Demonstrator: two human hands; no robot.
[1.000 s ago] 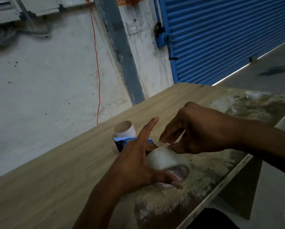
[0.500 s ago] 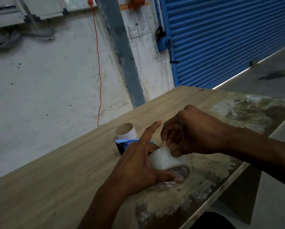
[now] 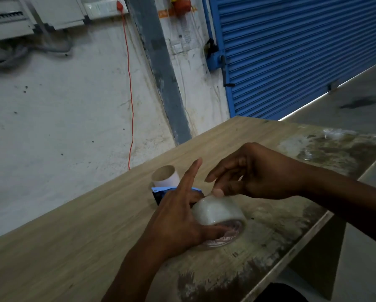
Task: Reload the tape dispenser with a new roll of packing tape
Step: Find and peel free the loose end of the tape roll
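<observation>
The left hand (image 3: pixel 174 216) grips the new tape roll (image 3: pixel 218 212) on the counter (image 3: pixel 73 247), near the blue dispenser (image 3: pixel 160 191). The right hand (image 3: pixel 254 173) fingers (image 3: pixel 218 192) pick its top. Steady the roll; lift the tape end with a fingernail.

new tape roll (image 3: pixel 217 211): clear packing tape, full and fat, sitting tilted on the near-right part of the table
dispenser (image 3: pixel 160 192): blue and black, mostly hidden, just left of and behind the roll
empty core (image 3: pixel 166 176): bare cardboard tube, lying just behind the dispenser
</observation>
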